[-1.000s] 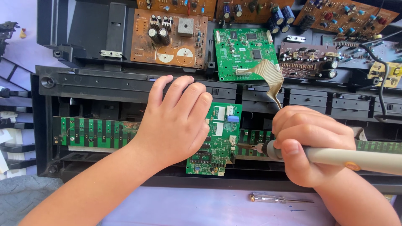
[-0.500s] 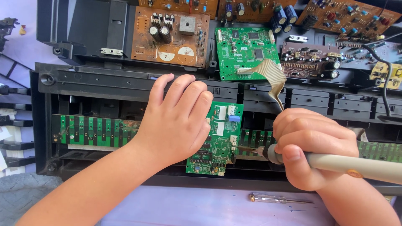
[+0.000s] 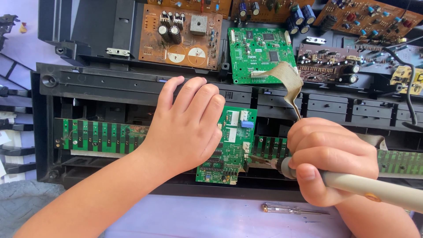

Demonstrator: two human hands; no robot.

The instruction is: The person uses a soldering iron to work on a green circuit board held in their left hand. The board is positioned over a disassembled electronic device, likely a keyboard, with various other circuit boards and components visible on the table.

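both hands (image 3: 187, 128) unmoved on board (image 3: 231, 145)

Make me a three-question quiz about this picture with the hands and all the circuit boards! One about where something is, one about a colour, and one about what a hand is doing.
1. Where does the small screwdriver lie?
A. On the brown circuit board
B. On the lilac surface, near the right hand
C. Inside the left hand

2. What colour is the small circuit board by the left hand?
A. Green
B. Red
C. Yellow

3. What is the right hand doing?
A. Lying flat and open
B. Gripping a grey-handled tool
C. Pointing at the ribbon cable

Answers:
1. B: it lies on the lilac surface, at the picture's lower edge.
2. A: the board is green, with white and blue connectors.
3. B: its fingers wrap the grey-handled tool, while the left hand rests on the board.
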